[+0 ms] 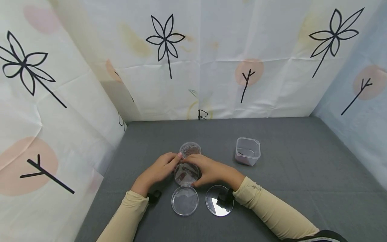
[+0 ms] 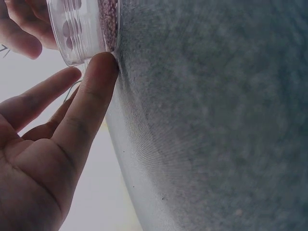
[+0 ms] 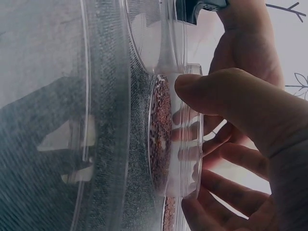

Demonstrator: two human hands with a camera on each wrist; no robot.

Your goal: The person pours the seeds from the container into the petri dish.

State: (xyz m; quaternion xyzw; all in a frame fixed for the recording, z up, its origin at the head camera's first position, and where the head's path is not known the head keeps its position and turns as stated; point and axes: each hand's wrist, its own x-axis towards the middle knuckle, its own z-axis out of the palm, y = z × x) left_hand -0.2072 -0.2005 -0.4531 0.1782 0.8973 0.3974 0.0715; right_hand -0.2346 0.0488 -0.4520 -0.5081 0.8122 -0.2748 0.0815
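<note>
A round clear petri dish [image 1: 185,175] with reddish-brown grains inside lies between my hands on the grey table. My right hand [image 1: 208,169] spans it from the right and grips its clear lid [image 3: 192,130], thumb on the near rim and fingertips on the far rim. From the left side my left hand [image 1: 161,169] reaches in with fingers fairly straight, one fingertip [image 2: 103,62] touching the dish's lower edge. Just behind stands a second petri dish [image 1: 190,145] with similar grains, partly hidden by the fingers.
Nearer the front edge lie two clear round dish pieces, one clear piece [image 1: 184,201] in the middle and another [image 1: 218,206] under my right wrist. A square clear plastic tub [image 1: 248,153] with some contents stands at the back right. Patterned cloth [image 1: 211,90] walls off the table.
</note>
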